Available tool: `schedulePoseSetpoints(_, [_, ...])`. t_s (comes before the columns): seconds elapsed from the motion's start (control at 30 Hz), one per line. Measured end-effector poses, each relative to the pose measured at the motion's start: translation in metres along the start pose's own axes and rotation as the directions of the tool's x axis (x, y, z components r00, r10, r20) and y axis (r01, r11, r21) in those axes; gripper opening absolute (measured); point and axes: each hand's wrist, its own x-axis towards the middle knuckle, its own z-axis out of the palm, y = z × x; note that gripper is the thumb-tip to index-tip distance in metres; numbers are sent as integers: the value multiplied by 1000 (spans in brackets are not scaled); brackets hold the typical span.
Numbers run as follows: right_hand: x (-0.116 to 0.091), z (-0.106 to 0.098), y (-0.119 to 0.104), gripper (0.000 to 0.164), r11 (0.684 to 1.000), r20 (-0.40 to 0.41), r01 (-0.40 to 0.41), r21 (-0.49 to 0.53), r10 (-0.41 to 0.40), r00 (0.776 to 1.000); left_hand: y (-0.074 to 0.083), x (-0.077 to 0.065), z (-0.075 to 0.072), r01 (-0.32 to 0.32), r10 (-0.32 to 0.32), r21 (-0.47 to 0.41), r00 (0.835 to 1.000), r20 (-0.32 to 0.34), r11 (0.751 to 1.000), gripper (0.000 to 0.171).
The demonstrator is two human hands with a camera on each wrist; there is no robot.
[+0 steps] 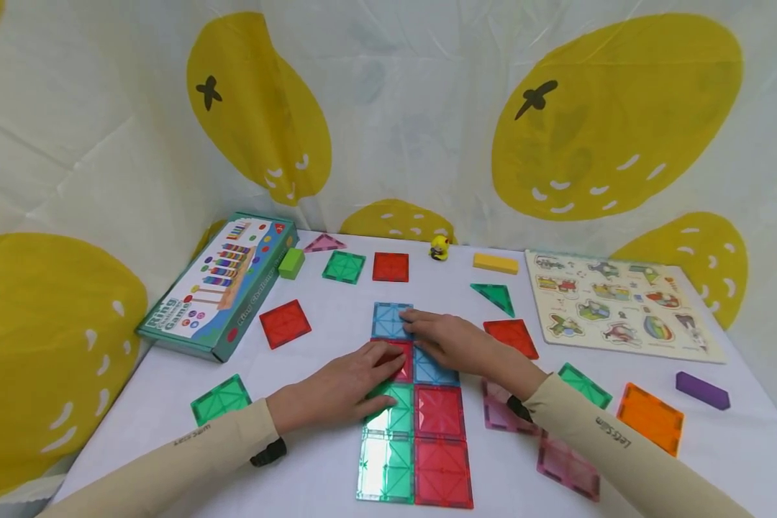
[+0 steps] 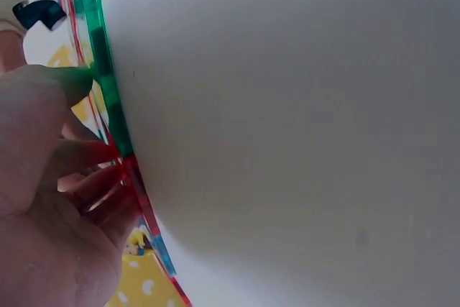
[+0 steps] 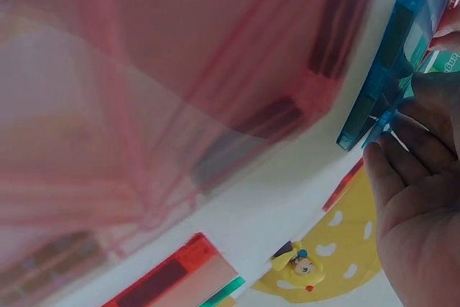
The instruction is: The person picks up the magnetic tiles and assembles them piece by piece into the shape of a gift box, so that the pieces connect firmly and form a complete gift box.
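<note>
Two side-by-side columns of flat magnetic tiles lie on the white table. A blue tile (image 1: 388, 318) tops the left column, above a red tile (image 1: 401, 368) and two green tiles, the nearer green tile (image 1: 388, 467) showing glare. In the right column, another blue tile (image 1: 437, 370) sits above a red tile (image 1: 440, 412) and a nearer red tile (image 1: 443, 471). My left hand (image 1: 346, 381) rests its fingers on the left column's red tile, its thumb over the farther green one. My right hand (image 1: 456, 345) touches the blue tiles with extended fingertips.
Loose tiles lie around, including a red one (image 1: 285, 324), a green one (image 1: 220, 399) and an orange one (image 1: 650, 419). A game box (image 1: 223, 280) stands left, a picture puzzle board (image 1: 621, 306) right. A yellow figurine (image 1: 439, 247) and a purple block (image 1: 702, 391) are also there.
</note>
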Motion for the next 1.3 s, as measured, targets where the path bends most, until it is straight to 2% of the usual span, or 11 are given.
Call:
schedulePoseSetpoints(0.13, [2,-1,0,53,1000,26,-2,24,2,1000,-4,2,0,14,-15,-7,999,-43,1000,79])
schedulePoseSetpoints(0.23, [7,-4,0,55,1000,34,-13,24,12,999,-8,3,1,35,-34,23,997,-64,999,82])
schedulePoseSetpoints(0.43, [27,-10,7,62,995,16,-82,-57,83,996,-11,3,-1,76,-75,93,997,-7,993,85])
schedulePoseSetpoints(0.6, [52,-16,19,71,978,39,-149,-143,156,987,-8,8,-3,57,-59,168,998,7,984,85])
schedulePoseSetpoints(0.9, [87,-17,43,62,972,80,-215,-93,223,972,-1,18,-5,27,-36,279,999,27,960,82])
schedulePoseSetpoints(1.1, [87,-17,50,59,968,104,-245,-59,250,963,-4,19,-5,29,-34,264,999,15,964,81])
schedulePoseSetpoints(1.3, [71,-18,46,58,965,99,-253,-64,258,961,-9,13,-3,38,-40,259,999,1,965,81])
